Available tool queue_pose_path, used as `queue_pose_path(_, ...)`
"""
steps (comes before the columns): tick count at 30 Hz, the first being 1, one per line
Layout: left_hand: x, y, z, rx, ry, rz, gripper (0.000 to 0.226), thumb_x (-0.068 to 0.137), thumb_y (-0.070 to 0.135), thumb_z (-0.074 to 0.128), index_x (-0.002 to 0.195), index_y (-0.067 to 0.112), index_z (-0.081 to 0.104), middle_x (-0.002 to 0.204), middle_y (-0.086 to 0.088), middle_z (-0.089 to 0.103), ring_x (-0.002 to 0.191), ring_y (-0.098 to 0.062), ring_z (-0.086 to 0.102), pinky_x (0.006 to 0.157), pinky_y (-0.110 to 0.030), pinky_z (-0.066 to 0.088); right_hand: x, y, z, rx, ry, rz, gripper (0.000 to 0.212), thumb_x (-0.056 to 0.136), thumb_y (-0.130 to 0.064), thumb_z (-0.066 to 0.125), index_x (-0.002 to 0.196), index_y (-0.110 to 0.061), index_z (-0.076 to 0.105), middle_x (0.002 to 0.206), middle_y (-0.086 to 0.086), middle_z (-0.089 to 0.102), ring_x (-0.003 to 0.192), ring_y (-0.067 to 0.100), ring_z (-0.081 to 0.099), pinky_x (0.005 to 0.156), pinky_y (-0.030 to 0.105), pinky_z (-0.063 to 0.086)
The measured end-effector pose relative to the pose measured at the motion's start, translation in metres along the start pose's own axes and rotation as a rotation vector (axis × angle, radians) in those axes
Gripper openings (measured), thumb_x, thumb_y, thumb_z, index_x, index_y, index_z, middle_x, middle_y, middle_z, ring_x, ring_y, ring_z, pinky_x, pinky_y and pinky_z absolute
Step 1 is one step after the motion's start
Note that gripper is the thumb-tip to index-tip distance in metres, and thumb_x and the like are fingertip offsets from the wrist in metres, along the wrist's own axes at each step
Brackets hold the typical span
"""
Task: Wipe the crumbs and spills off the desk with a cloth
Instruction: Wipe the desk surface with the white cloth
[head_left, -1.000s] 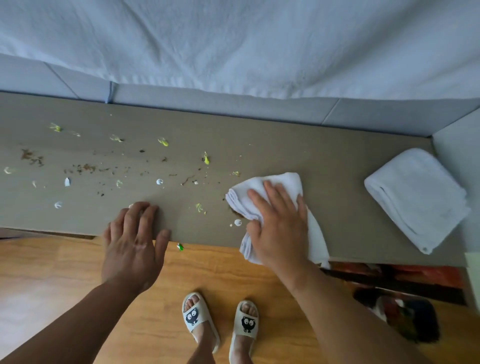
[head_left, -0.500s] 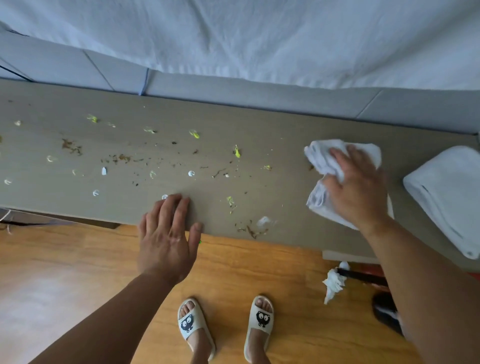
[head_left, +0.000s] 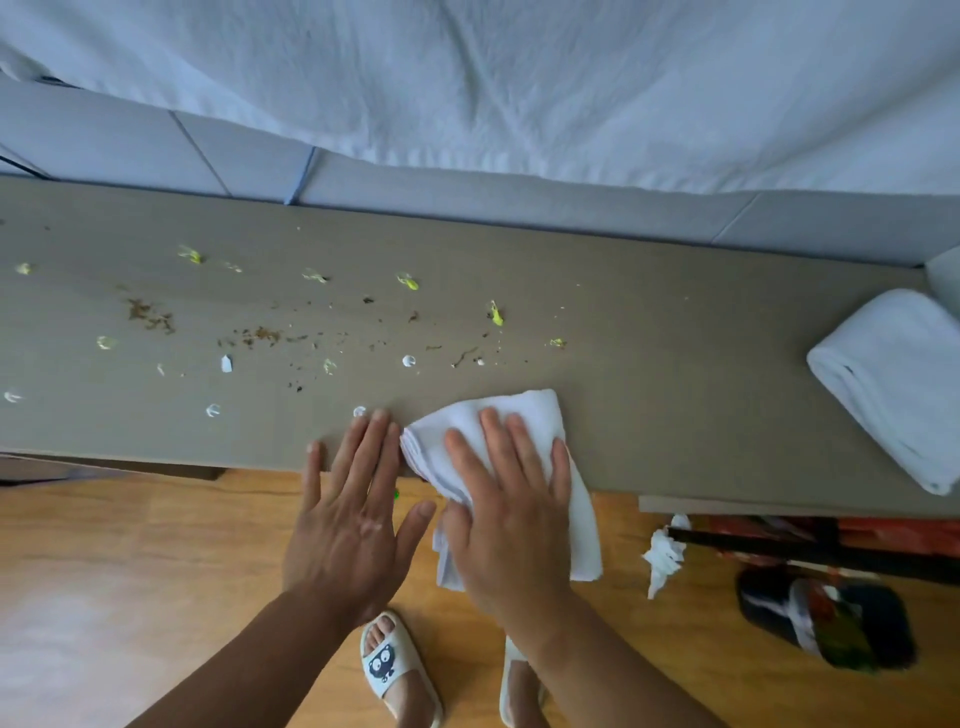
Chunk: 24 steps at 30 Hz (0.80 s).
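Observation:
A white cloth (head_left: 524, 418) lies over the front edge of the grey-brown desk (head_left: 649, 364), part of it hanging down toward the floor. My right hand (head_left: 511, 514) presses flat on the cloth, fingers spread, thumb curled round its hanging part. My left hand (head_left: 353, 514) lies flat and open just left of the cloth, fingertips on the desk's front edge, holding nothing. Brown crumbs (head_left: 260, 335), yellow-green bits (head_left: 497, 314) and white blobs (head_left: 409, 360) are scattered over the left and middle of the desk.
A folded white towel (head_left: 898, 384) lies at the desk's right end. A white sheet (head_left: 519, 88) hangs behind the desk. On the wooden floor are a crumpled tissue (head_left: 662, 556), a dark bag (head_left: 831, 618) and my feet in white slippers (head_left: 387, 665).
My right hand has swept the cloth from the right part of the desk back left to the front edge, beside my left hand. The crumbs near the front edge are gone from sight.

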<state>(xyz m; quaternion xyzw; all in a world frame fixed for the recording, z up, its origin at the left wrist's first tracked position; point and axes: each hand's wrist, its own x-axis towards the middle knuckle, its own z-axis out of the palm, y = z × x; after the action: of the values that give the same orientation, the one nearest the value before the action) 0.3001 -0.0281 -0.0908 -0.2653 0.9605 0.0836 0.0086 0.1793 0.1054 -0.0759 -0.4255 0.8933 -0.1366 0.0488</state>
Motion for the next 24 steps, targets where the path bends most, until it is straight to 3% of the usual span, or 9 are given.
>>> queue_pose_path(5, -0.015, -0.048, -0.01, 0.071, -0.014, -0.123, 0.078, 0.1, 0.057, 0.029, 0.158, 0.006, 0.029, 0.166, -0.018, 0.026, 0.155, -0.037, 0.021, 0.119, -0.067, 0.022, 0.004, 0.056, -0.019, -0.064, -0.118, -0.123, 0.058, 0.096, -0.039, 0.043, 0.153, -0.037, 0.042, 0.168, -0.003, 0.032, 0.158, 0.02, 0.022, 0.124, 0.058, 0.023)
queue_pose_path(11, -0.013, -0.075, -0.007, 0.117, -0.033, -0.171, 0.078, 0.097, 0.06, 0.029, 0.161, 0.014, 0.026, 0.167, -0.016, 0.023, 0.156, -0.035, 0.018, 0.122, -0.064, 0.018, 0.049, 0.139, -0.049, -0.043, -0.016, 0.334, 0.059, 0.092, -0.044, 0.035, 0.146, -0.026, 0.051, 0.159, 0.007, 0.043, 0.148, 0.031, 0.036, 0.111, 0.066, 0.035)
queue_pose_path(14, -0.014, -0.074, 0.002, 0.131, -0.021, -0.173, 0.084, 0.096, 0.062, 0.028, 0.163, 0.013, 0.016, 0.169, -0.016, 0.017, 0.157, -0.034, 0.011, 0.123, -0.064, 0.014, 0.073, 0.123, -0.04, -0.057, 0.076, 0.6, 0.057, 0.093, -0.041, 0.04, 0.148, -0.024, 0.045, 0.158, 0.01, 0.039, 0.148, 0.034, 0.032, 0.113, 0.071, 0.028)
queue_pose_path(16, -0.013, -0.074, 0.005, 0.132, -0.012, -0.175, 0.087, 0.095, 0.065, 0.028, 0.163, 0.012, 0.014, 0.169, -0.016, 0.015, 0.158, -0.035, 0.01, 0.123, -0.065, 0.012, 0.072, 0.092, -0.03, -0.082, 0.095, 0.65, 0.056, 0.097, -0.037, 0.047, 0.151, -0.025, 0.043, 0.162, 0.011, 0.035, 0.151, 0.035, 0.028, 0.116, 0.071, 0.023)
queue_pose_path(21, -0.013, -0.073, 0.006, 0.13, -0.009, -0.171, 0.089, 0.095, 0.068, 0.026, 0.162, 0.01, 0.016, 0.17, -0.017, 0.014, 0.158, -0.035, 0.009, 0.122, -0.066, 0.012, 0.031, -0.005, 0.001, -0.064, 0.068, 0.263, 0.06, 0.086, -0.036, 0.051, 0.146, -0.029, 0.054, 0.161, 0.007, 0.042, 0.151, 0.033, 0.036, 0.119, 0.065, 0.024)
queue_pose_path(24, -0.012, -0.068, -0.001, 0.103, 0.005, -0.202, 0.087, 0.095, 0.067, 0.027, 0.16, 0.01, 0.024, 0.167, -0.017, 0.022, 0.156, -0.036, 0.016, 0.121, -0.066, 0.015, 0.005, -0.037, 0.009, 0.01, -0.08, -0.061, 0.061, 0.084, -0.033, 0.056, 0.144, -0.034, 0.053, 0.165, -0.001, 0.038, 0.155, 0.026, 0.028, 0.123, 0.061, 0.017)
